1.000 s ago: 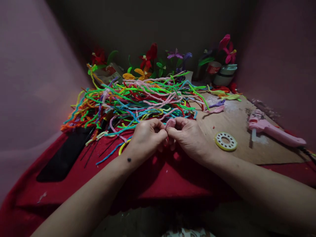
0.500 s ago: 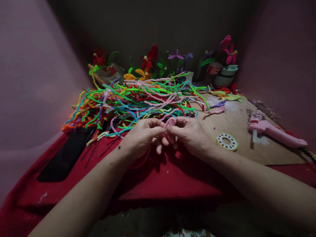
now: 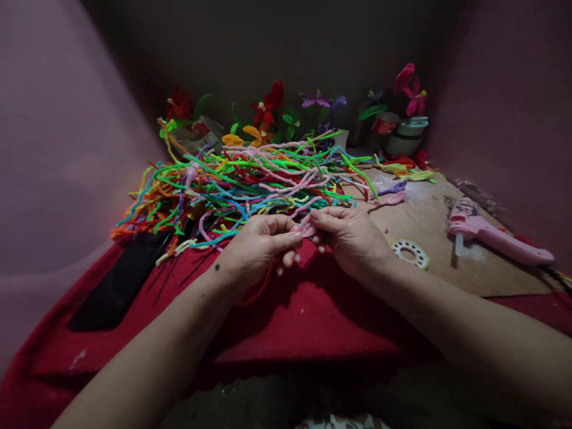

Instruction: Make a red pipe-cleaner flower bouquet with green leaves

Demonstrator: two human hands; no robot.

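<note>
Between my two hands is a small piece of bent pink pipe cleaner [image 3: 306, 227], folded like a petal. My left hand [image 3: 268, 241] pinches one end of it between thumb and forefinger, its other fingers loosely curled below. At the opposite end, thumb and fingers of my right hand [image 3: 346, 235] are closed on the piece. Both hands are held over the red cloth [image 3: 304, 322], just in front of a tangled heap of colourful pipe cleaners [image 3: 263, 179]. Part of the pink piece is hidden by my fingertips.
A black phone [image 3: 120, 283] lies at the left. On the cardboard [image 3: 447, 268] to the right are a pink glue gun [image 3: 496, 232], a round white disc with holes [image 3: 410, 254] and a pink petal [image 3: 393, 198]. Pipe-cleaner flowers [image 3: 263, 110] and a pale green container [image 3: 406, 137] line the back.
The pink piece has tipped from upright to lying slanted between my fingertips. My right hand has shifted its grip up to the piece's right end; my left hand stays nearly in place.
</note>
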